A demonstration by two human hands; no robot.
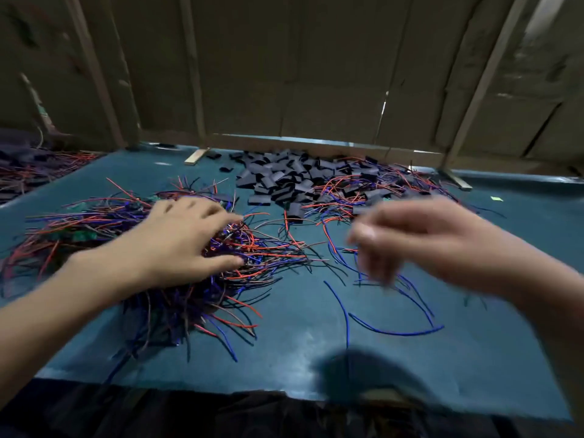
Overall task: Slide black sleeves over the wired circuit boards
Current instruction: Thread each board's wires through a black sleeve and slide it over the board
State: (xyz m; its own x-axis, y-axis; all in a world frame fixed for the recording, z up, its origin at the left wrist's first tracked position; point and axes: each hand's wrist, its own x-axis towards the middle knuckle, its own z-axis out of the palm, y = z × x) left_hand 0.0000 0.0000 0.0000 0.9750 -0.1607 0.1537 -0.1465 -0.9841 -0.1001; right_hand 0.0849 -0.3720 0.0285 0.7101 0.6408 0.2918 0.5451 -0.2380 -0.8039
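A tangled pile of wired circuit boards (240, 248) with red, blue and black wires lies left of centre on the teal table (300, 336); green boards (83, 235) peek out at its left. My left hand (183, 238) rests on this pile, fingers spread and thumb apart, touching the wires. A heap of loose black sleeves (281, 178) lies at the back centre. My right hand (420, 245) hovers blurred over scattered blue wires (395, 333), fingers loosely bent, nothing seen in it.
Sleeved boards mixed with wires (366, 188) lie at the back right. A dark blurred shape (363, 374) sits near the table's front edge. Cardboard panels (284, 74) wall the back, with wooden strips (196, 157) at their foot. Another wire heap (34, 172) lies far left.
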